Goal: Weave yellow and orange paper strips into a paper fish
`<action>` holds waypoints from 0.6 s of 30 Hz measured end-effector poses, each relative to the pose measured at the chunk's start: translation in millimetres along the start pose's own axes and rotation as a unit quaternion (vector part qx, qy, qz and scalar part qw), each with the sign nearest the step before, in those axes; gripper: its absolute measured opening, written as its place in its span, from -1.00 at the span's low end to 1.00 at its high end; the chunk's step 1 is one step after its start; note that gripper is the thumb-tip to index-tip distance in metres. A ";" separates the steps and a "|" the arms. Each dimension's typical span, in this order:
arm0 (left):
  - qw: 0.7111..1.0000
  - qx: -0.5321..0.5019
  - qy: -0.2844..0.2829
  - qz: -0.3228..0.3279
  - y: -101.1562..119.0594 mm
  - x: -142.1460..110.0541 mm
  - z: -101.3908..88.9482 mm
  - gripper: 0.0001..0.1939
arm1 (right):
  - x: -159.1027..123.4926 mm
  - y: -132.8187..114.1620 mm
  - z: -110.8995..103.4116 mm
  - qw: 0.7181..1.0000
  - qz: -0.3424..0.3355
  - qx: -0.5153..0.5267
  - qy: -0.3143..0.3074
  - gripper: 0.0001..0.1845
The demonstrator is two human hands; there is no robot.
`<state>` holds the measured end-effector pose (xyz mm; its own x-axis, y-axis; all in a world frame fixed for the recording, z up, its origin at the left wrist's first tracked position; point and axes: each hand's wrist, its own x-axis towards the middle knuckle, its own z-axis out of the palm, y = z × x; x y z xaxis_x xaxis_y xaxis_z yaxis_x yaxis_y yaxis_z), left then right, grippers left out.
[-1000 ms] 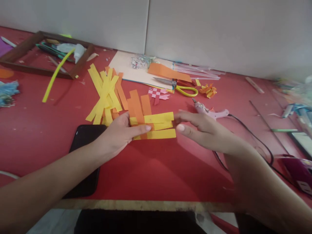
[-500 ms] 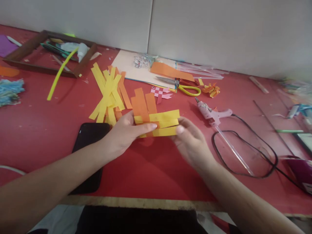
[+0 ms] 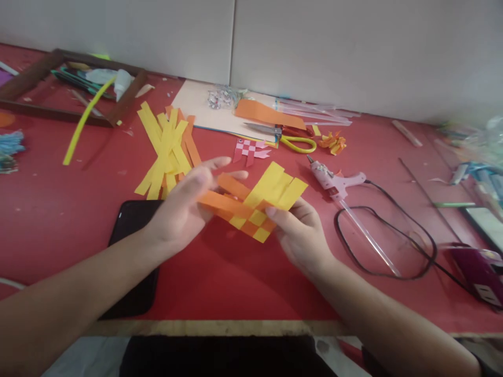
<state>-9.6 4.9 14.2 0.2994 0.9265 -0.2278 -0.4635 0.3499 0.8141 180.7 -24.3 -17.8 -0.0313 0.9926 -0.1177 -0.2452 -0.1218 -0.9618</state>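
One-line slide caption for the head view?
Right hand holds a yellow-and-orange weave over a red table, left hand spread near its orange ends, glue gun at right.

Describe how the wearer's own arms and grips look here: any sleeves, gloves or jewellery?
The left grip and right grip show no gloves, rings or bracelets. Both forearms are uncovered where visible; what looks like a dark sleeve edge shows at the right elbow.
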 end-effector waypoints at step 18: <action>0.958 0.272 -0.090 -0.021 -8.6 -2.5 -5.2 -0.56 | -2.0 -9.7 -6.0 0.968 0.018 -0.222 -0.114 -0.71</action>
<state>-10.7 0.3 5.0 0.4706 0.8569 -0.2105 0.0403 0.2174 0.9752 189.0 -25.1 -9.7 -0.2585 0.9553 -0.1432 0.1984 -0.0925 -0.9757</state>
